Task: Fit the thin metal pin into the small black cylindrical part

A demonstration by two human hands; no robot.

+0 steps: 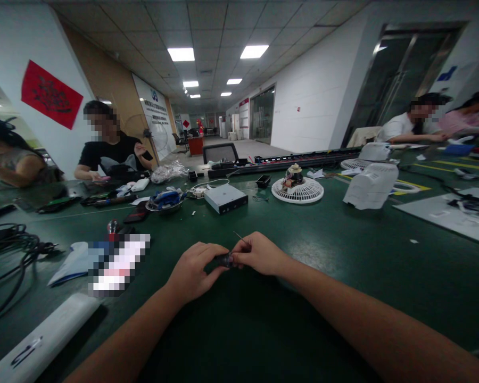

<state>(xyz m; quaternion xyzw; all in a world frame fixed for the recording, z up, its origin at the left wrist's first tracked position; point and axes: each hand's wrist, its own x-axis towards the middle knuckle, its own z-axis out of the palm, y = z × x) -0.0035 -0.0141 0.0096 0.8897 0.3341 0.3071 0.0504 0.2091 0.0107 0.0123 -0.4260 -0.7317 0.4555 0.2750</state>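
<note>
Between my hands, above the green table (pixel 303 298), is a small dark rounded part (pixel 224 260) whose kind I cannot make out. My left hand (pixel 195 270) closes on it from the left, thumb below and fingers above. My right hand (pixel 262 254) is pinched at the part's right end. From the right fingertips a thin wire-like piece (pixel 238 237) sticks up and to the left. Where it meets the dark part is hidden by the fingers. Beyond my hands lies a silver optical disc drive (pixel 224 198).
A white fan grille (pixel 297 194) with a motor on it and a white plastic housing (pixel 371 186) stand at the back right. At left are black cables (pixel 14 242), a long white case (pixel 43 338) and a bowl with blue stuff (pixel 164 201). Other people sit at both far sides.
</note>
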